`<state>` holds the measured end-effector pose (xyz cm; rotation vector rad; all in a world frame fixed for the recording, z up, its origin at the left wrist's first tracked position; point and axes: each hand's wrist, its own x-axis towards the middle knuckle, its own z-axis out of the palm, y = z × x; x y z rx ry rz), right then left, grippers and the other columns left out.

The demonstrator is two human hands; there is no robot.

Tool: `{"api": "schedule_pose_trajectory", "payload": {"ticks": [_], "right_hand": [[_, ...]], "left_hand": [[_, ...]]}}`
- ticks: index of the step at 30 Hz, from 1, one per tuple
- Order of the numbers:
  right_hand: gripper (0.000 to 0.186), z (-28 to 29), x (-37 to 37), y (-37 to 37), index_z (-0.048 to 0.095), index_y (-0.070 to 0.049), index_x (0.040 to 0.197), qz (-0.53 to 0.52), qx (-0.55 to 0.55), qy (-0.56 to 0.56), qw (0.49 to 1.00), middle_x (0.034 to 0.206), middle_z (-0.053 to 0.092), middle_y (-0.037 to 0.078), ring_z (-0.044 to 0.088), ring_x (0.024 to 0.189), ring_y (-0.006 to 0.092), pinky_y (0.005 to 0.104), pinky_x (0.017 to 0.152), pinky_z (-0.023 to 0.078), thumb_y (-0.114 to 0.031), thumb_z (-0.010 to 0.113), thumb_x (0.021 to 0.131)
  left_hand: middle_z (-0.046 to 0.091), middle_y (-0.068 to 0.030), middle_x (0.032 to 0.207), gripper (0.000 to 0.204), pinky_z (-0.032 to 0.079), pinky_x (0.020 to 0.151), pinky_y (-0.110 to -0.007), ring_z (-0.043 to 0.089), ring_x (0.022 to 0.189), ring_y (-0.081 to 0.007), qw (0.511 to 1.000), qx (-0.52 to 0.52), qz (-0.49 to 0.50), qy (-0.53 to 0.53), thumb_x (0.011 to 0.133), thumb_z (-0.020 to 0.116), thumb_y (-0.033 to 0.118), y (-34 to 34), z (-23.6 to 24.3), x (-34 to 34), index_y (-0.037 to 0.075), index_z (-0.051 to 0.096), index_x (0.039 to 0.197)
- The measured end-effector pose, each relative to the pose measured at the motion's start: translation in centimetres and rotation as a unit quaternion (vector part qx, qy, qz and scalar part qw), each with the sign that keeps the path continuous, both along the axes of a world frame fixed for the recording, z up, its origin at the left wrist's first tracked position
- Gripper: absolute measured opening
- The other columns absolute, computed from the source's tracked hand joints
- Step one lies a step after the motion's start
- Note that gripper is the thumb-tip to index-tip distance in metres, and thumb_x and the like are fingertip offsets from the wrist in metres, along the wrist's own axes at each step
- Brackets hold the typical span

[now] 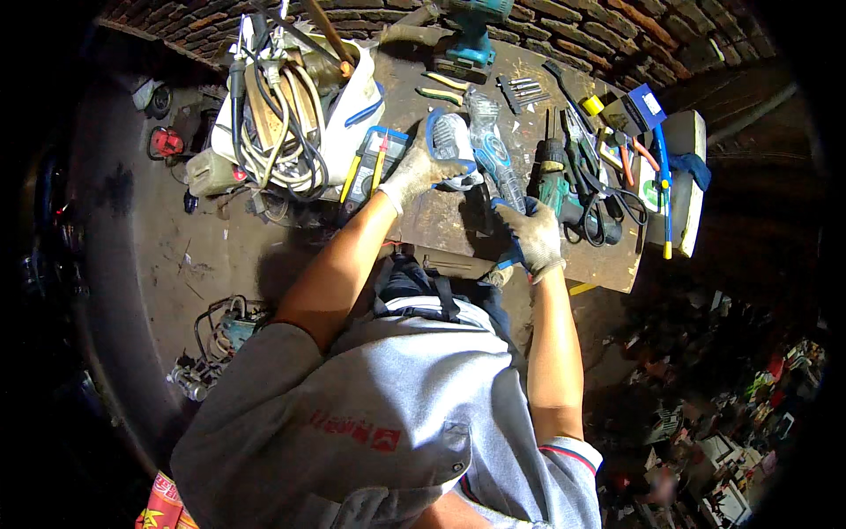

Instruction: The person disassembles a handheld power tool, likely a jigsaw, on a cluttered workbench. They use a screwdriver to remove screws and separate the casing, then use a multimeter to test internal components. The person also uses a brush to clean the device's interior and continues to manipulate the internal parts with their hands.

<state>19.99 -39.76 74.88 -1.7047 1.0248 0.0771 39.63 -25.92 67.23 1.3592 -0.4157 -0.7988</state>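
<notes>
My left hand (419,176), in a pale work glove, is closed on a rounded grey-and-blue item (448,141) over the wooden workbench (427,225). My right hand (533,231), gloved too, has its fingers curled on something blue at the lower end of a long grey-and-blue object (498,159); exactly what it grips is unclear. A blue clamp meter or similar tool (359,181) with yellow-handled pieces lies left of my left hand. A green drill (553,185) and black scissors (599,207) lie beside my right hand.
A white bag of cables (348,123) fills the bench's left end. At the back are a teal cordless tool (467,48), pliers (441,93) and bits (524,93). Boxes (670,225) stand right. Equipment (238,326) sits on the floor lower left; clutter (723,450) lies lower right.
</notes>
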Motion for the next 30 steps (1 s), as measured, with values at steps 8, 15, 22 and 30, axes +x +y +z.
{"api": "schedule_pose_trajectory", "payload": {"ticks": [8,15,22,30], "right_hand": [[0.054,3.1,1.9,-0.7,0.058,0.004,0.120,0.106,-0.086,0.095,0.986,0.103,0.068,0.021,0.066,0.094,0.0324,0.0391,0.082,0.051,-0.030,0.073,0.081],[0.060,1.2,1.5,-2.1,0.054,0.000,0.127,0.159,-0.161,0.065,0.972,0.113,0.065,0.025,0.062,0.107,0.0391,0.0428,0.092,0.048,-0.028,0.073,0.078],[0.027,1.8,1.5,-2.8,0.064,0.003,0.104,0.060,0.120,-0.050,0.990,0.087,0.068,0.007,0.060,0.072,0.0128,0.0287,0.067,0.050,-0.009,0.072,0.081],[0.027,-3.0,-2.0,-2.7,0.061,0.001,0.112,0.343,-0.148,-0.300,0.877,0.088,0.070,0.008,0.063,0.063,0.0143,0.0264,0.055,0.052,-0.010,0.065,0.087]], "left_hand": [[0.041,-0.0122,0.140,0.122,0.037,0.108,-0.038,0.043,0.127,-0.0238,0.988,0.092,-0.046,-0.112,0.057,0.093,0.019,0.5,2.5,0.0,0.006,0.013,0.148],[0.040,-0.0108,0.141,0.117,0.035,0.110,-0.037,0.040,0.132,-0.0233,0.999,0.018,-0.009,-0.034,0.054,0.089,0.011,0.2,1.6,-1.0,0.005,0.020,0.148],[0.041,-0.0091,0.142,0.117,0.042,0.105,-0.036,0.042,0.129,-0.0206,0.996,-0.045,-0.063,0.045,0.059,0.090,0.007,0.3,1.9,0.1,0.011,0.019,0.151],[0.043,-0.0096,0.143,0.106,0.034,0.111,-0.037,0.042,0.132,-0.0217,0.991,-0.096,-0.039,0.081,0.064,0.088,0.027,0.3,2.9,-0.2,0.008,0.027,0.149]]}}
